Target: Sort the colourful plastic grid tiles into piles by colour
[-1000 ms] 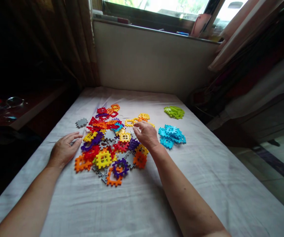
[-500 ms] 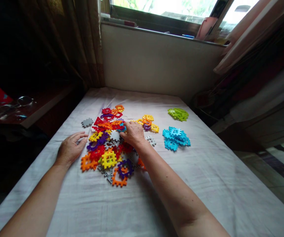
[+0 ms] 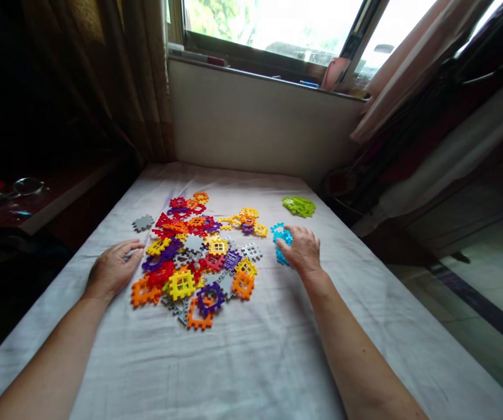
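Red, orange, yellow, purple and grey plastic pieces with notched edges lie in a loose heap on the white cloth. At the heap's left edge my left hand rests on the cloth, fingers apart and holding nothing. Over the blue pile is my right hand, its thumb and fingers partly spread at the pieces and covering most of them. Whether it grips a blue piece cannot be made out. Beyond it sits a green pile.
One grey piece lies apart at the heap's upper left. Glasses stand on a dark shelf at the left. A window and curtains are behind the bed-like surface.
My right hand has moved right, from the heap to the blue pile. The left hand stays beside the heap. The camera view has shifted slightly.
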`<action>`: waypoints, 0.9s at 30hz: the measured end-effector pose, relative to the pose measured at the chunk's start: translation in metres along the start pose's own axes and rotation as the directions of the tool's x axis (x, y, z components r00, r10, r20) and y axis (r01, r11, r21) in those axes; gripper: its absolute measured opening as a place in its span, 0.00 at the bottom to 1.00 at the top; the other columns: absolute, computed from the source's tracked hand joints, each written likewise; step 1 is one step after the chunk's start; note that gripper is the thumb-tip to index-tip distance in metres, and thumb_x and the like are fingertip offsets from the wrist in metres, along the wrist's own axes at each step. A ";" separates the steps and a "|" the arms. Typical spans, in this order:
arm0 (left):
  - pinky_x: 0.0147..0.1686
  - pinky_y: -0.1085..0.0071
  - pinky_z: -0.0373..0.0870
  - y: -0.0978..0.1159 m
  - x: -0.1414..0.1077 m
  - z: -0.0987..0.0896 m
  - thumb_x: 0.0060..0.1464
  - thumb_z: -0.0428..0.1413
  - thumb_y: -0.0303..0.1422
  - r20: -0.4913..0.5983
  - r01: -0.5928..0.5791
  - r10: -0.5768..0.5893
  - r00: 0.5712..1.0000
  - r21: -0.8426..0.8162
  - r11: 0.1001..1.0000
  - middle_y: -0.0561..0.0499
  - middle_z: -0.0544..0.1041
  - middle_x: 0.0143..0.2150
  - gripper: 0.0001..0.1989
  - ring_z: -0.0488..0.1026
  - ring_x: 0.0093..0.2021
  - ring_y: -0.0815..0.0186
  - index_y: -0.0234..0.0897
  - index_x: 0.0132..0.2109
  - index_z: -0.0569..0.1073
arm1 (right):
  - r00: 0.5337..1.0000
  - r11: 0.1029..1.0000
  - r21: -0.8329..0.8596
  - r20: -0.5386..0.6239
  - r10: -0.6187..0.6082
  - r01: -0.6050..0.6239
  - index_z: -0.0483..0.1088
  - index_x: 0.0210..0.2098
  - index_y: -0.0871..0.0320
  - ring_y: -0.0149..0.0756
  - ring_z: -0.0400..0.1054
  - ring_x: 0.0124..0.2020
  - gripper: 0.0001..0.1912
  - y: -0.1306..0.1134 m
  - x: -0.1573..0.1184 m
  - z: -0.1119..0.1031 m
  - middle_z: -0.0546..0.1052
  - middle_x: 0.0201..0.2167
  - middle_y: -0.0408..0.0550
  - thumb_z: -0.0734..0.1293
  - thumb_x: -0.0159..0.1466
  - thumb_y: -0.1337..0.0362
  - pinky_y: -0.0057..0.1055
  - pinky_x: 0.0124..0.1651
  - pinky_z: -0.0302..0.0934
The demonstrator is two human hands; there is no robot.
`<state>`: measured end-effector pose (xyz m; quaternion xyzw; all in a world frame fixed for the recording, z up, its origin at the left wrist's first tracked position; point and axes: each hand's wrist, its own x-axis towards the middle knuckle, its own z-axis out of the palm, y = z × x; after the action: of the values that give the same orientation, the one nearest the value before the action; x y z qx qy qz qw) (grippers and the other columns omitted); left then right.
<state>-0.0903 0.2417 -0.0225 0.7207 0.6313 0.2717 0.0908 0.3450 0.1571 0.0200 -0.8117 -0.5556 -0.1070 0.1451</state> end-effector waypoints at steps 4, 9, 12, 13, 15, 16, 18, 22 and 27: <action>0.60 0.61 0.69 0.001 0.000 -0.001 0.52 0.45 0.47 0.000 -0.002 0.002 1.000 0.011 1.000 0.44 0.81 0.53 0.24 0.76 0.55 0.55 0.39 0.42 0.79 | 0.997 0.998 0.004 -0.037 0.062 -0.061 0.74 0.54 0.53 0.49 0.64 0.55 0.19 0.035 -0.015 0.013 0.74 0.55 0.56 0.64 0.65 0.56 0.42 0.56 0.56; 0.58 0.60 0.71 0.000 0.000 -0.001 0.52 0.47 0.48 -0.009 -0.032 0.033 0.999 0.021 0.999 0.45 0.82 0.50 0.22 0.77 0.52 0.55 0.40 0.40 0.79 | 0.995 0.996 0.001 0.048 0.093 -0.093 0.58 0.69 0.47 0.58 0.50 0.69 0.43 0.042 -0.026 0.030 0.55 0.70 0.59 0.69 0.59 0.42 0.53 0.60 0.54; 0.57 0.60 0.72 -0.002 0.001 -0.001 0.52 0.47 0.48 -0.033 -0.058 0.059 0.998 0.021 0.998 0.46 0.83 0.49 0.21 0.78 0.50 0.55 0.42 0.39 0.79 | 0.987 0.997 -0.020 0.142 0.074 -0.072 0.52 0.71 0.44 0.59 0.46 0.71 0.48 0.037 -0.022 0.037 0.49 0.73 0.57 0.70 0.57 0.40 0.57 0.62 0.51; 0.57 0.60 0.72 -0.002 0.001 -0.001 0.52 0.47 0.48 -0.039 -0.064 0.065 0.997 0.019 0.998 0.46 0.83 0.48 0.21 0.78 0.50 0.55 0.42 0.39 0.79 | 0.984 0.997 -0.028 0.159 0.075 -0.071 0.52 0.71 0.43 0.59 0.45 0.71 0.47 0.036 -0.018 0.039 0.49 0.73 0.57 0.70 0.58 0.40 0.57 0.63 0.51; 0.57 0.60 0.72 -0.003 0.001 0.000 0.51 0.47 0.48 -0.042 -0.068 0.068 0.997 0.013 0.998 0.46 0.83 0.48 0.21 0.78 0.50 0.55 0.42 0.39 0.79 | 0.982 0.996 -0.043 0.172 0.079 -0.072 0.52 0.71 0.43 0.57 0.46 0.72 0.45 0.035 -0.010 0.042 0.50 0.73 0.56 0.68 0.59 0.40 0.56 0.64 0.50; 0.57 0.60 0.72 -0.004 0.001 0.001 0.51 0.47 0.48 -0.041 -0.066 0.066 0.997 0.011 0.998 0.46 0.83 0.48 0.22 0.78 0.50 0.54 0.42 0.39 0.79 | 0.982 0.996 -0.047 0.174 0.078 -0.071 0.52 0.71 0.43 0.56 0.46 0.72 0.45 0.034 -0.005 0.043 0.51 0.73 0.55 0.68 0.60 0.41 0.56 0.64 0.50; 0.58 0.59 0.72 -0.005 0.002 0.002 0.50 0.47 0.49 -0.043 -0.057 0.057 0.997 0.011 0.998 0.45 0.83 0.48 0.22 0.78 0.51 0.53 0.41 0.38 0.79 | 0.983 0.997 -0.045 0.171 0.068 -0.061 0.52 0.71 0.43 0.55 0.46 0.71 0.44 0.033 0.006 0.048 0.53 0.73 0.54 0.67 0.61 0.41 0.56 0.64 0.50; 0.58 0.59 0.71 -0.005 0.001 0.003 0.50 0.47 0.49 -0.036 -0.050 0.051 0.998 0.008 0.999 0.44 0.83 0.48 0.22 0.78 0.51 0.54 0.41 0.39 0.79 | 0.984 0.998 -0.026 0.171 0.058 -0.054 0.52 0.72 0.43 0.55 0.46 0.71 0.43 0.028 0.030 0.060 0.53 0.73 0.53 0.66 0.62 0.40 0.58 0.64 0.50; 0.57 0.58 0.72 -0.006 0.001 0.003 0.50 0.47 0.50 -0.036 -0.043 0.043 0.998 0.009 0.999 0.43 0.83 0.49 0.23 0.78 0.51 0.53 0.41 0.39 0.79 | 0.986 0.999 -0.002 0.161 0.041 -0.041 0.52 0.72 0.43 0.56 0.46 0.71 0.40 0.015 0.065 0.076 0.53 0.73 0.54 0.64 0.63 0.41 0.59 0.63 0.51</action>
<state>-0.0942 0.2441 -0.0277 0.7295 0.6182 0.2839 0.0706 0.3836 0.2358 -0.0305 -0.8287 -0.5489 -0.0376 0.1026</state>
